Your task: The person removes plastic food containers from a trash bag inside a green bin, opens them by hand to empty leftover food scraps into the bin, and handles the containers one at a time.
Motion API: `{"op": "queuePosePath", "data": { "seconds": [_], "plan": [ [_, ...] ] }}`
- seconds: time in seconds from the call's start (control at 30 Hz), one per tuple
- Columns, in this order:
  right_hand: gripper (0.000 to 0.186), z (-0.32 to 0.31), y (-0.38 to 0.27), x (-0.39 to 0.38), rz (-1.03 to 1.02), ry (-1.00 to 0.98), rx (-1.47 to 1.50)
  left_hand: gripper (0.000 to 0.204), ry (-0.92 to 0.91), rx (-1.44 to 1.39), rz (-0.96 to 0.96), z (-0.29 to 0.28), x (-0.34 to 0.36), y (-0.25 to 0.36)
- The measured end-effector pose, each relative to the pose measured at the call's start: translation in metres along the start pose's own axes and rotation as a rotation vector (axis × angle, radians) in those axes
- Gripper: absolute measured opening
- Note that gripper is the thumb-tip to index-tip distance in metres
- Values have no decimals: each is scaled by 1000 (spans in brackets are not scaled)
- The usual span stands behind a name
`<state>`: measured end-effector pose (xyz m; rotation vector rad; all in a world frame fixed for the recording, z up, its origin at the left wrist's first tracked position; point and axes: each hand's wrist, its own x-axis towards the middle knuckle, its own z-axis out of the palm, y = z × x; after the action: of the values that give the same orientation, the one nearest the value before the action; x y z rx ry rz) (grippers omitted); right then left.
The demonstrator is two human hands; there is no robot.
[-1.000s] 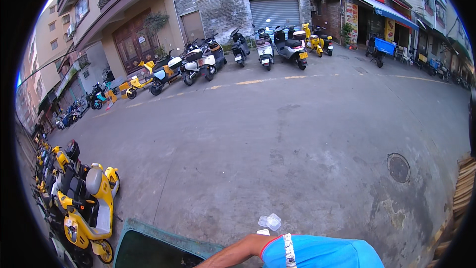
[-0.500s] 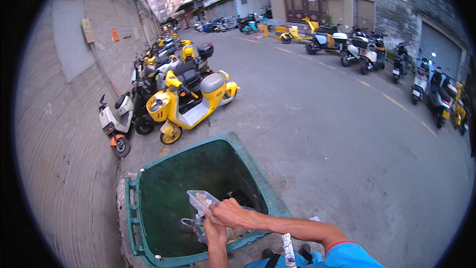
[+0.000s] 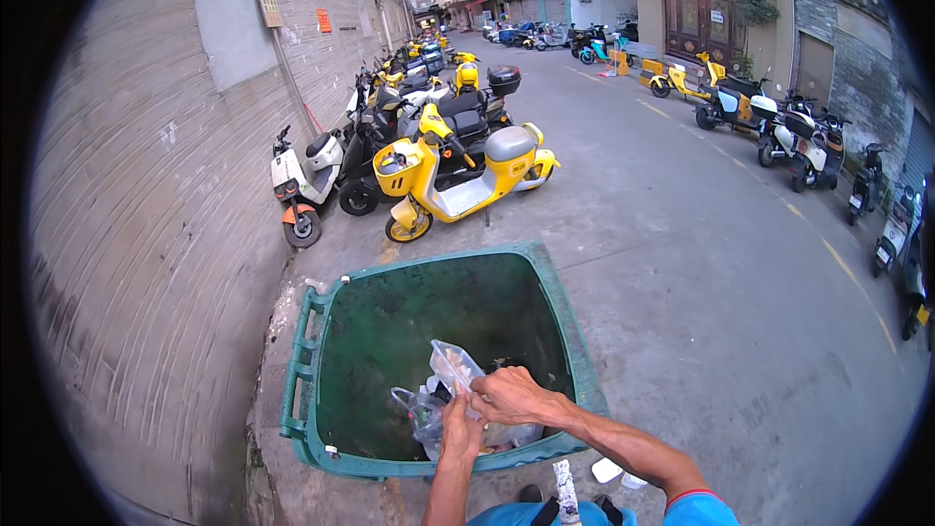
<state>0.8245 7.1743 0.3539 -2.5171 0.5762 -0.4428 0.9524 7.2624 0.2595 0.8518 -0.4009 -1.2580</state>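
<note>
Over the mouth of a green wheeled bin (image 3: 575, 351), both my hands grip a clear plastic food container (image 3: 451, 360). Pale scraps show inside the container, and its far end tilts up and away from me. My left hand (image 3: 462, 429) pinches the near end from below, fingers closed. Closed over the same end from the right is my right hand (image 3: 514, 395); its fingertips are partly hidden. Just beyond my left hand, a clear plastic bag (image 3: 421, 419) with mixed litter lies in the bin. Whether the bag touches my fingers I cannot tell.
A yellow scooter (image 3: 477, 180) stands beyond the bin, before a row of parked scooters along the wall (image 3: 175, 205) on my left. More scooters (image 3: 804, 141) line the right side. By my feet are a white lid (image 3: 606, 469) and a white-wrapped stick (image 3: 564, 489).
My view has swung left, so the bin, scooters and hands sit further right in the picture. Both hands still hold the container over the bin, with little change in grip.
</note>
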Motion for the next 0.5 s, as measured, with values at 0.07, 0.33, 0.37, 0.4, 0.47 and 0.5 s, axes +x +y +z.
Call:
{"op": "queuePosePath", "data": {
  "seconds": [0.07,0.33,0.37,0.4,0.47,0.5],
  "plan": [
    [30,1,1,3,5,-35,15,42,8,-3,17,-1,1,1],
    [27,1,0,9,-22,-77,41,45,88,62,-1,-2,1,9],
    [27,1,1,8,-24,-85,40,45,87,56,-11,-1,0,9],
    [26,0,2,9,-25,-90,31,45,76,47,-12,1,1,10],
    [25,1,2,11,-28,-100,20,45,61,31,-16,2,0,12],
    [25,2,3,13,-33,-110,10,45,58,33,-6,2,0,13]
  ]
}}
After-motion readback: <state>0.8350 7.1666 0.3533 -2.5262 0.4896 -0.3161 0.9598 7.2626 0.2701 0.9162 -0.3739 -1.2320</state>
